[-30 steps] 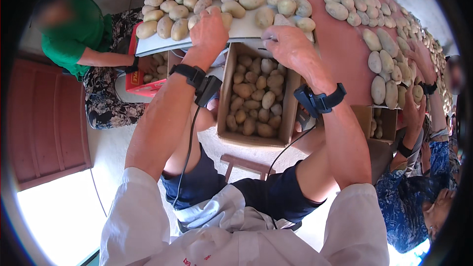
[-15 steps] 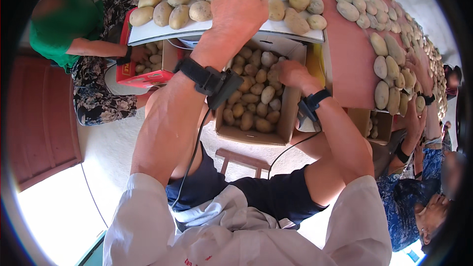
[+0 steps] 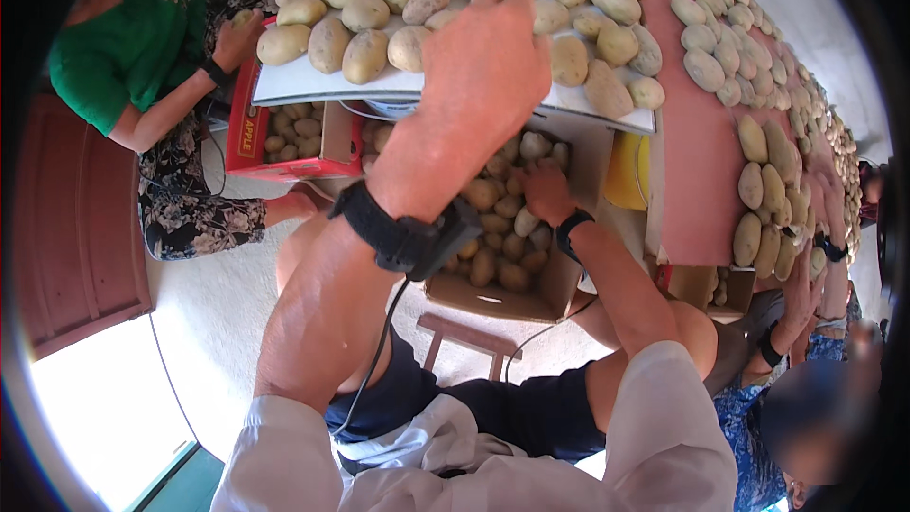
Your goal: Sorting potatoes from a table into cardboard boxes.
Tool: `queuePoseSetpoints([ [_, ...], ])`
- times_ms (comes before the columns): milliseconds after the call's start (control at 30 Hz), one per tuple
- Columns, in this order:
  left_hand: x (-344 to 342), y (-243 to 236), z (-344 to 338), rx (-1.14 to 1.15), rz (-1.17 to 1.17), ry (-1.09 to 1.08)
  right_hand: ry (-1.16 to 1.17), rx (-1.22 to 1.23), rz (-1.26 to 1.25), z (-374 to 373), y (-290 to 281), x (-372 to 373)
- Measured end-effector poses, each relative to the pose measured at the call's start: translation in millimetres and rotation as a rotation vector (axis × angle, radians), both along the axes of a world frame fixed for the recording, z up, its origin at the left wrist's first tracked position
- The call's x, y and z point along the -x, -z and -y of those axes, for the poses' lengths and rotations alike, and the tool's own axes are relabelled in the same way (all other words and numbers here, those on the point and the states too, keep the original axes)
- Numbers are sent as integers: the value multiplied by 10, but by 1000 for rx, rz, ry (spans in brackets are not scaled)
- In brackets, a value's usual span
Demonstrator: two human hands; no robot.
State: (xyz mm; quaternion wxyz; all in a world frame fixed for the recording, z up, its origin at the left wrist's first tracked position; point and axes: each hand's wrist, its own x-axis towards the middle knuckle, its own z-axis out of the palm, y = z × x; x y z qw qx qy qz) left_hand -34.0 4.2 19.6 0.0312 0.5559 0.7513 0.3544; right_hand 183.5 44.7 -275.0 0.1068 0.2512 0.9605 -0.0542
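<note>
My left hand (image 3: pixel 488 62) is over the near part of the white tabletop (image 3: pixel 332 87), among rows of potatoes (image 3: pixel 365 57). Its fingers are curled closed and point away from me, so whatever they hold is hidden. Lower down, my right hand (image 3: pixel 549 193) reaches into a cardboard box (image 3: pixel 502 301) of loose potatoes (image 3: pixel 513 277). The fingers there are bent and slightly apart, touching potatoes near the box's right side; no potato is plainly gripped. My left forearm covers the box's left part.
At left, a person in green holds a potato beside a red box (image 3: pixel 245 142) of potatoes. A yellow bucket (image 3: pixel 626 175) stands right of my box. More potatoes cover the reddish board (image 3: pixel 697 171), where other people's hands work. A wooden stool (image 3: pixel 469 334) is below.
The view has shifted, so table and box appear lower. My right hand sits slightly deeper in the box. The person in green has lifted a hand from the red box, holding a potato.
</note>
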Motion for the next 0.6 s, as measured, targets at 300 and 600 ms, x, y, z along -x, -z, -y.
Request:
queuePoseSetpoints([
  [300, 7, -41, 79, 81, 35, 37, -22, -125, -27, 116, 45, 136],
  [600, 71, -62, 101, 103, 49, 57, 86, -105, 8, 202, -19, 112],
])
